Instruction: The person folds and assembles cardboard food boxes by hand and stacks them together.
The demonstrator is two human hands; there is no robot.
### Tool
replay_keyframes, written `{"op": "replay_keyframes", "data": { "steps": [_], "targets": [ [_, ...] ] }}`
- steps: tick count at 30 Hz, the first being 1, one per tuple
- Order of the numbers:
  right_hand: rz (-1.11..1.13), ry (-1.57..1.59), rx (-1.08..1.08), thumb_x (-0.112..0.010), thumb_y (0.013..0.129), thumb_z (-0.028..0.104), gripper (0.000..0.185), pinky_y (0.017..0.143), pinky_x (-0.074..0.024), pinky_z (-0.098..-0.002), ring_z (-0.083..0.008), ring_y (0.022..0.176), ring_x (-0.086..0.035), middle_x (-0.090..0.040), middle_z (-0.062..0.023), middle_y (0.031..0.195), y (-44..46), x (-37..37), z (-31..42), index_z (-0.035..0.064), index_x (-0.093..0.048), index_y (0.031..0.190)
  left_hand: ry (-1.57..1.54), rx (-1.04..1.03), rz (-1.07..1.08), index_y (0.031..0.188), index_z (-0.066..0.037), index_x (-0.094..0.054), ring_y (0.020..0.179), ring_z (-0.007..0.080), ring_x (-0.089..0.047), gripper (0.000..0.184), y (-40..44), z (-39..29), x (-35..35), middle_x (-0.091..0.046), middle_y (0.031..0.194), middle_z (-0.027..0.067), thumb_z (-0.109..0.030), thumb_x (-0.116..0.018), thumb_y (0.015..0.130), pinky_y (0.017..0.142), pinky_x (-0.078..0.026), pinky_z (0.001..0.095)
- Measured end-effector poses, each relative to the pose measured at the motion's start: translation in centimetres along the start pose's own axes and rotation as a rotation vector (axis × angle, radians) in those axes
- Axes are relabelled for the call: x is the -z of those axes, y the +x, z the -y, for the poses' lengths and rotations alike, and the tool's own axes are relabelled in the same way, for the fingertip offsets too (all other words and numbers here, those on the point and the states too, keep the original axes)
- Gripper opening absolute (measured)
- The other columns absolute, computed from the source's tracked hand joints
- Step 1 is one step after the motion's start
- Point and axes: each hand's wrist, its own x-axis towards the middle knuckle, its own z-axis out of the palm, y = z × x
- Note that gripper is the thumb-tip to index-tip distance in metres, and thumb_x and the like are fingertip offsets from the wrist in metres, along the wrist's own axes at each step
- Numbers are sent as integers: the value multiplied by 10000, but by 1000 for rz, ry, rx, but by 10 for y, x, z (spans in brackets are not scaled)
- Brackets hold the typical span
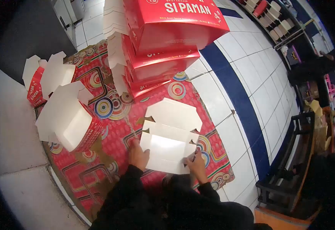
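A white-sided cardboard box blank (169, 147) lies in front of me, its wide flap with cut corners pointing away. My left hand (138, 156) grips the near left edge, thumb on the white face. On the near right side, my right hand (198, 166) pinches the cardboard by its notched corner. The fingers of both hands are partly hidden beneath the blank. Just beyond it rises a tall stack of red printed box blanks (171, 36) marked "SI PAMAN", their white flaps sticking out at the left.
Folded red-and-white boxes (77, 124) stand nested to the left, with more small boxes (37, 82) behind them. A worn red patterned mat (129, 126) lies under everything. White floor tiles (248, 50) with a dark blue stripe run along the right, near a dark bench (286, 184).
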Motion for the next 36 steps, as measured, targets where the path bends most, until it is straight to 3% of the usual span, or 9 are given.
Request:
{"op": "replay_keyframes", "data": {
  "steps": [7,9,15,16,20,23,29,32,36],
  "targets": [
    [-204,-216,400,-661,856,59,493,770,-523,-352,-304,903,-674,-663,-203,1000,-12,-9,45,6,-513,1323,47,-159,135,1255,4,-455,1062,451,-587,416,-21,-9,-15,-577,1216,249,-34,-565,856,929,-469,499],
    [-223,-276,384,-645,846,24,547,803,-522,-341,-299,970,-664,-646,-209,1076,-18,-16,50,13,-486,1369,65,-514,-81,1364,-1,-434,1144,440,-565,504,-27,-10,-21,-548,1290,257,14,-498,865,994,-451,472],
    [-46,255,265,-582,821,-79,666,908,-499,-314,-271,1175,-597,-580,-203,1288,-17,-14,27,30,-418,1458,-496,-285,-11,1446,-5,-411,1247,386,-543,651,-25,5,-10,-497,1411,238,123,-420,808,1054,-421,396],
    [-3,330,214,-571,815,-97,684,921,-491,-310,-261,1203,-581,-569,-192,1316,-18,-11,27,32,-408,1466,-609,-249,-55,1434,25,-425,1360,284,-450,676,-31,-11,-5,-490,1437,208,156,-380,773,1128,-343,372],
    [61,623,-5,-561,826,-107,678,919,-487,-297,-265,1178,-598,-581,-182,1304,-21,-14,26,27,-398,1470,-521,-212,-95,1454,-32,-424,1301,349,-518,678,-42,10,-21,-522,1405,225,132,-401,796,1060,-419,370],
    [89,568,231,-523,828,-132,687,919,-485,-304,-265,1169,-598,-566,-190,1309,-17,-25,9,51,-398,1478,-230,-423,-143,1423,-46,-474,1276,343,-536,663,-48,11,-17,-547,1377,207,131,-406,788,1057,-428,385],
    [-38,-19,448,-497,857,-94,673,873,-491,-376,-333,1045,-594,-552,-231,1271,-16,-17,21,119,-407,1489,-130,-492,110,1341,-47,-554,1246,370,-532,588,-37,26,-18,-534,1372,193,109,-461,783,1042,-441,430],
    [168,-5,182,-511,899,13,607,949,-478,-424,-416,1131,-575,-462,-302,1369,-20,-5,45,51,-371,1488,-27,-591,54,1333,-42,-536,1229,381,-523,569,-31,17,-17,-538,1335,194,97,-478,784,1042,-434,427],
    [37,236,141,-538,894,-55,635,865,-492,-344,-252,1070,-588,-561,-196,1268,-16,-27,17,63,-379,1498,32,-422,-71,1304,-41,-531,1138,383,-542,518,-29,6,-10,-557,1246,186,2,-567,789,983,-443,457]
  ]
}}
